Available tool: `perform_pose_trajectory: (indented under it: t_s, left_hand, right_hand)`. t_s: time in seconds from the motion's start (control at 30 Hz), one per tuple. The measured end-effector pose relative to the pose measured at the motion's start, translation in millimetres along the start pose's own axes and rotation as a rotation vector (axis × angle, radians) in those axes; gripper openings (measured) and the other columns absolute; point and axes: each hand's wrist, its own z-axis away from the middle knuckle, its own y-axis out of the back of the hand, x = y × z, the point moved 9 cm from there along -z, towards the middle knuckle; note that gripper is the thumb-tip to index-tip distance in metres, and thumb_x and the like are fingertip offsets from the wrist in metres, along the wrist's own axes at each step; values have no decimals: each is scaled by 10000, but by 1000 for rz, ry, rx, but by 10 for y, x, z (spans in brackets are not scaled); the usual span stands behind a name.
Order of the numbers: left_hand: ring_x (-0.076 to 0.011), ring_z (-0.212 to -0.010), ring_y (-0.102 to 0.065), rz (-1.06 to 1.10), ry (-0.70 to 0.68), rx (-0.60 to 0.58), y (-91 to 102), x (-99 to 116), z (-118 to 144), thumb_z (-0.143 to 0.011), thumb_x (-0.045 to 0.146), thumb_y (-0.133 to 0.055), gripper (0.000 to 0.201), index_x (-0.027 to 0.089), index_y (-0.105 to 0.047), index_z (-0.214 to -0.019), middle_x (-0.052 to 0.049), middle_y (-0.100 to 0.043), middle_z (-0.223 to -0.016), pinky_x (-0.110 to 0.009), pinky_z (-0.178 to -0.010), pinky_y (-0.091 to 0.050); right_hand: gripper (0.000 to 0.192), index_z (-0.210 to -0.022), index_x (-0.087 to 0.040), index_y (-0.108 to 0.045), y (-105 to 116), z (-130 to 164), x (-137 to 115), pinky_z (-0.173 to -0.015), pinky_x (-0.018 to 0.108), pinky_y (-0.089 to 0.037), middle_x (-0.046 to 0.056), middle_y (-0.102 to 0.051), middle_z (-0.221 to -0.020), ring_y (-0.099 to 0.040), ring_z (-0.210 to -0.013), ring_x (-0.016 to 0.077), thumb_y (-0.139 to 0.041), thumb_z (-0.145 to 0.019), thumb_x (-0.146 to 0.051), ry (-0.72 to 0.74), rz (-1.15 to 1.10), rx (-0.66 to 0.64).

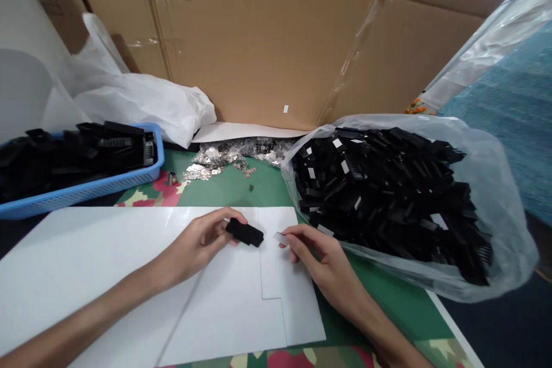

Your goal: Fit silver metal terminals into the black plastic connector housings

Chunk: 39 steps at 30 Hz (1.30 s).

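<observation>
My left hand (215, 234) is closed on one end of a small black plastic part (245, 233), a narrow block with a stepped far end. It is held over the white sheet (207, 310). Just to its right, my right hand (308, 247) pinches a small white label (280, 238) between thumb and forefinger. A short gap separates the label from the black part. The underside of the part is hidden from me.
A clear plastic bag (509, 195) full of black parts, some with white labels, lies at the right. On the left stands a blue basket (99, 184) of black parts. Small metal pieces (202, 169) are scattered at the back before a cardboard wall (259, 40).
</observation>
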Motion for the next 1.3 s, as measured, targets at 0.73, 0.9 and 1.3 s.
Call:
perform_pose_trajectory:
  t_s: [0.73, 0.9, 1.3]
  left_hand:
    - [-218, -1067, -627, -761, -589, 190, -104, 690, 268, -995, 184, -665, 229, 207, -638, -1221, -45, -746, -1123, -378, -955, -502]
    - [-217, -1053, -632, -804, -622, 181, -38, 665, 297, -1001, 165, -655, 230, 200, -665, -1227, -41, -762, -1103, -364, -920, -521]
    - [-206, -997, -660, -558, -461, 62, 49, 553, 163, -1001, 252, -666, 198, 259, -749, -1180, -42, -768, -1080, -347, -867, -542]
  right_hand:
    - [162, -1019, -249, -770, -354, -225, -349, -758, 280, -486, -6, -740, -901, -645, -799, 149, -619, -1024, -306, 99, -53, -144]
    - [136, -1048, -258, -781, -413, -255, -329, -669, 263, -468, -9, -743, -895, -593, -716, 131, -665, -997, -308, 89, -3, -143]
    - [254, -1207, -307, -773, -359, -111, -379, -611, 264, -517, 35, -721, -1084, -602, -718, 124, -733, -959, -269, 322, 171, 17]
